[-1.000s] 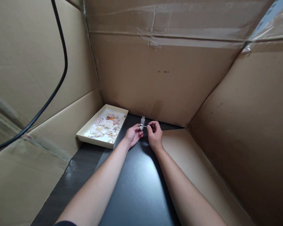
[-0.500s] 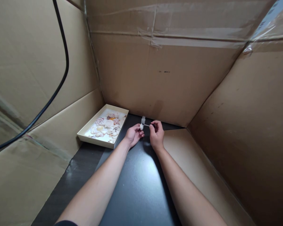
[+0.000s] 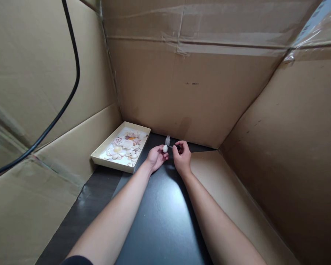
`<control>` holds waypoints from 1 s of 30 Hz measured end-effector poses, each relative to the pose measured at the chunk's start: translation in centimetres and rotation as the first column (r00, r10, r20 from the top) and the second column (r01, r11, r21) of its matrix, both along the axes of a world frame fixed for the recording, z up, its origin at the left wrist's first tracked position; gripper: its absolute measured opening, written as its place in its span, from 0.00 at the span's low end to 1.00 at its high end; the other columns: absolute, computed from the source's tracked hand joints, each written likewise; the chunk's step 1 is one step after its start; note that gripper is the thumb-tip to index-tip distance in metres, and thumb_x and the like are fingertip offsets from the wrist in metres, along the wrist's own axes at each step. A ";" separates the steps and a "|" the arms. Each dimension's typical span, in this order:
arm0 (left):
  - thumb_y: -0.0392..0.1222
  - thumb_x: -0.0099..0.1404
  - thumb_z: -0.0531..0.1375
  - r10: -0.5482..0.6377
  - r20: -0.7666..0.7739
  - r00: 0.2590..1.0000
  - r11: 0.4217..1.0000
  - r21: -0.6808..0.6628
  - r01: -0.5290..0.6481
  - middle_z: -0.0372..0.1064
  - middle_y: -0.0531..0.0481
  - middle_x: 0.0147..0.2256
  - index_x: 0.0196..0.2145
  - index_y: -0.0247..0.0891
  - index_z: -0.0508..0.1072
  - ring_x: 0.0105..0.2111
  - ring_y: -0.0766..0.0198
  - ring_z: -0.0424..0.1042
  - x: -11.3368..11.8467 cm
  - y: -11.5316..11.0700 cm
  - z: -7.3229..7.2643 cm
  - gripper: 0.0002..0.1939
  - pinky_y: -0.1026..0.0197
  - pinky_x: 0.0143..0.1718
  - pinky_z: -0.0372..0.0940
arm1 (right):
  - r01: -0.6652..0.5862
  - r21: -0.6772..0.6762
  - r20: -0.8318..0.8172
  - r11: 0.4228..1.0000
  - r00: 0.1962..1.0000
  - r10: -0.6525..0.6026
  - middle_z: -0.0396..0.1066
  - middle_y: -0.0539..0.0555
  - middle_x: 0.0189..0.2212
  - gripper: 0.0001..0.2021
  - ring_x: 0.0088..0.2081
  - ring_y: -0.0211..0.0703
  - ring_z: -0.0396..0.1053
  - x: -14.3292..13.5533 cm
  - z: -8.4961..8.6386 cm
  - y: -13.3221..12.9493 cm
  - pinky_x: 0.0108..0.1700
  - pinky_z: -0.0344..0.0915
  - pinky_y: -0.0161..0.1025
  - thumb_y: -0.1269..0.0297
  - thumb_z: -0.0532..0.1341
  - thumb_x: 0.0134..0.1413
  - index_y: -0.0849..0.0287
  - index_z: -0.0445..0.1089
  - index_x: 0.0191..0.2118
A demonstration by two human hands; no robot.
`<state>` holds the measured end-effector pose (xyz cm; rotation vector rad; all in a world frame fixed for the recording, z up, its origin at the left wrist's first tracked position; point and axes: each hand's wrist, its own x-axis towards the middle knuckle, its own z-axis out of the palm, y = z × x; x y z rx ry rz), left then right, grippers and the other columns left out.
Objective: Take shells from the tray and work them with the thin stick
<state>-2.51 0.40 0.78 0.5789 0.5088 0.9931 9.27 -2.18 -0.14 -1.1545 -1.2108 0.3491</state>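
Between the fingertips of my left hand [image 3: 156,159] is a small, rounded white shell [image 3: 165,148]. My right hand [image 3: 182,158] pinches the dark cap [image 3: 178,147] of a thin applicator brush [image 3: 170,147], its tip against or very close to the shell; whether they touch I cannot tell. Just beyond the fingers stands a small clear bottle [image 3: 167,140], upright and seemingly uncapped. Left of my left hand lies a shallow cream tray [image 3: 111,165] with several shells [image 3: 127,144] in white, orange and purplish tones.
Cardboard walls [image 3: 168,81] enclose the dark tabletop [image 3: 151,221] at the back and both sides. A flat cardboard sheet [image 3: 217,180] lies along the right. A black cable [image 3: 76,66] hangs down across the left wall.
The white shell has turned a little in my left fingers and looks rounder. My right hand has shifted slightly left, and the brush's dark cap now shows more. Bottle and tray stay put.
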 end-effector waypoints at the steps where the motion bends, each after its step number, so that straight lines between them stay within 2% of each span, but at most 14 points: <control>1: 0.29 0.53 0.50 0.001 0.003 1.000 1.000 -0.010 -0.001 0.55 0.53 0.21 0.24 0.34 0.62 0.17 0.70 0.56 0.0 0.0 0.1 0.05 0.64 0.21 0.56 | 0.014 0.001 -0.001 1.000 1.000 -0.014 0.63 0.47 0.26 0.05 0.26 0.35 0.58 0.1 0.0 0.1 0.31 0.56 0.33 0.63 0.57 0.51 0.58 0.64 0.34; 8: 0.30 0.55 0.49 -0.005 0.020 1.000 1.000 -0.030 0.006 0.56 0.53 0.20 0.24 0.34 0.63 0.17 0.69 0.55 0.0 0.1 0.1 0.06 0.64 0.21 0.56 | -0.013 0.023 -0.013 1.000 1.000 0.013 0.64 0.48 0.27 0.06 0.30 0.37 0.60 0.0 -0.2 0.2 0.34 0.57 0.34 0.61 0.55 0.54 0.58 0.64 0.33; 24: 0.32 0.57 0.51 -0.002 0.054 0.999 0.998 -0.057 0.005 0.60 0.53 0.23 0.27 0.36 0.63 0.18 0.69 0.57 -0.2 0.9 -0.5 0.04 0.63 0.22 0.56 | -0.081 -0.030 -0.087 0.996 0.993 0.078 0.62 0.47 0.25 0.06 0.28 0.37 0.58 -0.3 -0.2 0.8 0.34 0.57 0.34 0.61 0.56 0.52 0.58 0.63 0.31; 30: 0.33 0.56 0.54 0.018 0.034 0.999 0.999 0.043 -0.020 0.60 0.54 0.24 0.27 0.36 0.63 0.19 0.70 0.58 0.2 0.7 -0.7 0.02 0.65 0.22 0.56 | -0.091 -0.060 -0.114 0.994 0.990 0.084 0.63 0.47 0.25 0.07 0.28 0.37 0.60 -0.6 -0.3 1.2 0.33 0.57 0.34 0.60 0.56 0.52 0.58 0.63 0.31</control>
